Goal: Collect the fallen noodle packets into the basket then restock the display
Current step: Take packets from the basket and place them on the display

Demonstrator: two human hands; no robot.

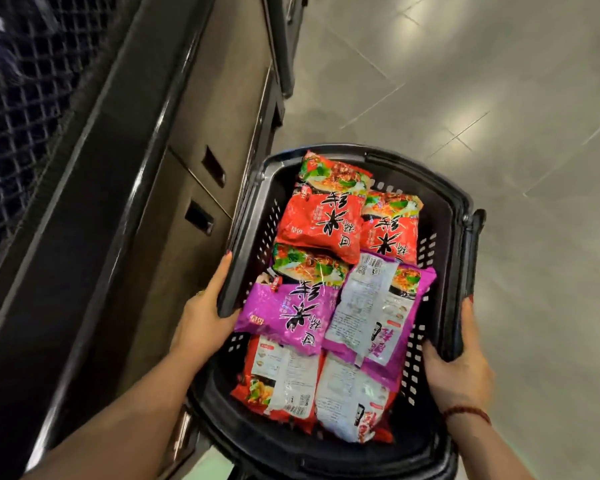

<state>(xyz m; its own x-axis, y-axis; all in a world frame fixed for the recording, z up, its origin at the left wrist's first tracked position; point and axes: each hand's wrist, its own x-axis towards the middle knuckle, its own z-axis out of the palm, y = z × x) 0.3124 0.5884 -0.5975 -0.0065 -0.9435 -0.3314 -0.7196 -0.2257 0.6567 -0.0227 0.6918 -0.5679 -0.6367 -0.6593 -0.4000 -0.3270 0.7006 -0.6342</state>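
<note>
Running down the far left is a dark wire-mesh panel [18,98], and beside it a dark-edged grey display cabinet [146,209] with two small rectangular slots in its face. Next to the cabinet, the left hand [201,317] is closed on the left rim of a black perforated plastic shopping basket [440,216], thumb over the top edge and fingers pressed along the outer wall. The basket sits tilted between both hands, above a pale grey tiled floor [482,98]. Inside lie the noodle packets: a red foil packet with black lettering [321,223] at the far left, a second red packet [392,226] touching its right edge, a purple packet face up [288,313] in the middle, a purple packet turned label-side up [374,306] overlapping it, and two red packets with white back labels [284,375] nearest the person. At the right, the right hand [461,368], with a red thread bracelet [468,412] at the wrist, is wrapped around the basket's right rim and folded handle.
</note>
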